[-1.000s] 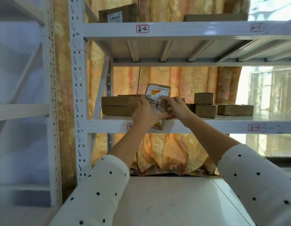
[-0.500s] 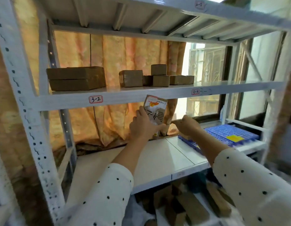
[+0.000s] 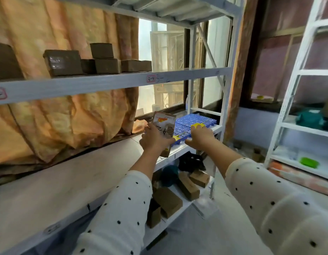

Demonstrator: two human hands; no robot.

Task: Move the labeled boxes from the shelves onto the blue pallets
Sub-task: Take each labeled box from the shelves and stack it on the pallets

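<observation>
My left hand (image 3: 154,139) grips a flat brown labeled box (image 3: 164,126) with a white label and handwritten marks, held upright just left of the blue pallets (image 3: 193,120). The pallets lie on the lower white shelf at its right end, with yellow tags on them. My right hand (image 3: 200,138) hovers palm down over the pallets' near edge, fingers spread, holding nothing. Several more brown boxes (image 3: 108,66) stand on the upper shelf (image 3: 97,82) marked 3-3.
An orange curtain (image 3: 67,116) hangs behind the shelves. More cardboard boxes (image 3: 187,186) lie jumbled on the bottom shelf. A second white rack (image 3: 295,111) stands at the right with green and teal items. A window is behind the pallets.
The box came off the upper shelf and moved down and right to the pallets. My right hand let go of it and reached over the pallet edge. The view swung right.
</observation>
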